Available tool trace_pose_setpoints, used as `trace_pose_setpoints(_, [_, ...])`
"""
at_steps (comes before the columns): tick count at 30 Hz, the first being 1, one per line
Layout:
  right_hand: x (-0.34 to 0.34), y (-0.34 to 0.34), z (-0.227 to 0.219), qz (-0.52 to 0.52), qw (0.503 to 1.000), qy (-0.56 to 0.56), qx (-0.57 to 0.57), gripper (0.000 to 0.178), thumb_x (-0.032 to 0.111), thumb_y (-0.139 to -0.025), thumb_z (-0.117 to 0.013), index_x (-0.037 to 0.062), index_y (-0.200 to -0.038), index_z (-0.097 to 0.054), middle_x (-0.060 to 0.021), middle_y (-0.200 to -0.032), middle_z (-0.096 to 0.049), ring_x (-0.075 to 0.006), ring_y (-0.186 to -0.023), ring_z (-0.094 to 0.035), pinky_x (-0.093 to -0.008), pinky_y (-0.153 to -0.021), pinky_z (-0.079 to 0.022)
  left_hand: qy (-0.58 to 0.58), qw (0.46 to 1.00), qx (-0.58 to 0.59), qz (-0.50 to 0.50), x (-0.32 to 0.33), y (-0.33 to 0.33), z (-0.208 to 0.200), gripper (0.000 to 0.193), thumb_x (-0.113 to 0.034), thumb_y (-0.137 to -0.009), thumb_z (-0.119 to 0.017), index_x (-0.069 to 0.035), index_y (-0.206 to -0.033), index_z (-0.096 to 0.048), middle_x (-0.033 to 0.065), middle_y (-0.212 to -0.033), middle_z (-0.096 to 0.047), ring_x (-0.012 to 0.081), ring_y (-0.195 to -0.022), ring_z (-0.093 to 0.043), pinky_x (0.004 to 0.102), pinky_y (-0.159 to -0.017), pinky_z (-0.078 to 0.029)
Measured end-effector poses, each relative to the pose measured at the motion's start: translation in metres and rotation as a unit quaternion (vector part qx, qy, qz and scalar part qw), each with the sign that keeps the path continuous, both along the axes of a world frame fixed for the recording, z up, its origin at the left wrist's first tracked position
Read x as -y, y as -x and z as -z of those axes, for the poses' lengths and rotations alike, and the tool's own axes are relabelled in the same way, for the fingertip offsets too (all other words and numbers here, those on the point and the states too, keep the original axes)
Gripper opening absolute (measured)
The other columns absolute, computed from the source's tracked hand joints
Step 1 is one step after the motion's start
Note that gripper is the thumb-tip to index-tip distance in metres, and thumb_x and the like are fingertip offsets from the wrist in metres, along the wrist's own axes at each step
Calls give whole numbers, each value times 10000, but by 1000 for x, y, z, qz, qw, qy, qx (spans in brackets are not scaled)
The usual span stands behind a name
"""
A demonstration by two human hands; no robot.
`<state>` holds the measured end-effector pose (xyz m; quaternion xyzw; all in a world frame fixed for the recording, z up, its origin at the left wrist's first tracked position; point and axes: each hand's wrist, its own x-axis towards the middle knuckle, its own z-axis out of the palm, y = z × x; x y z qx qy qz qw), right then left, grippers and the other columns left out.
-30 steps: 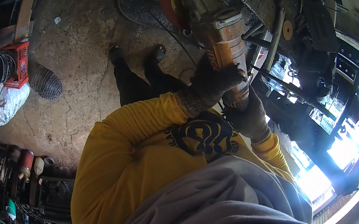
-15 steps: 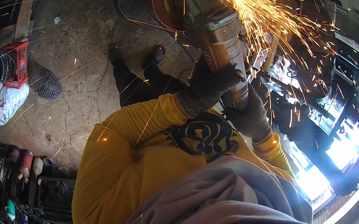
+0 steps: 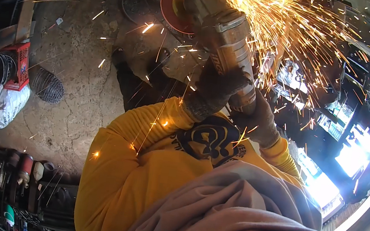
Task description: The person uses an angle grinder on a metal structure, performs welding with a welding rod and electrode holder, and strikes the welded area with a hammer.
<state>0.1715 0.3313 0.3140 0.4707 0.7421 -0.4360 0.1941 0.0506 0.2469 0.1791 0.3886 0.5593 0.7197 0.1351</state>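
A large, worn angle grinder [image 3: 230,36] runs diagonally across the top middle, its red disc [image 3: 167,5] with a yellow centre at the far left end. Bright orange sparks [image 3: 275,24] fan rightward from the disc. What the disc touches is hidden near the top edge. My left hand [image 3: 217,89], in a dark, dirty glove, wraps around the grinder's body. Around its rear end closes my right hand [image 3: 260,122], in a greyish knit glove, with the fingers partly hidden behind the tool. Both forearms wear yellow sleeves.
A red crate [image 3: 21,67] with coiled wire, a white sack [image 3: 8,107] and a wire mesh roll [image 3: 47,85] stand at left. Bottles and tools [image 3: 25,168] line the lower left. Dark metal frames [image 3: 356,88] stand at right. Stray sparks fall over the concrete floor [image 3: 71,122].
The spark stream has grown denser and spread farther right, with more sparks landing on the left sleeve. The grinder has shifted very slightly; both hands keep their grip.
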Motion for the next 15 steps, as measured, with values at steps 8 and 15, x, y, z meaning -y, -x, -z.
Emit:
trace_pose_setpoints(8, [7, 20, -9, -10, 996, -49, 67, 591, 106, -788, -810, 62, -1322, -561, -133, -1144, -711, -219, -1055, -699, -359, -904, -548, 16, 988, 135, 75, -1, 5, -8, 356, -136, -916, -738, -10, -1209, -580, 74, -1049, -670, 171, -891, -674, 364, -761, -584])
trace_pose_setpoints(15, [8, 19, -6, -21, 993, -50, 109, 623, 146, -770, -802, 77, -1334, -546, -196, -1122, -708, -344, -1060, -705, -423, -884, -553, -17, 988, -137, -72, 0, 0, 14, 257, -127, -922, -711, -76, -1172, -683, 99, -1113, -665, 248, -979, -678, 407, -831, -567])
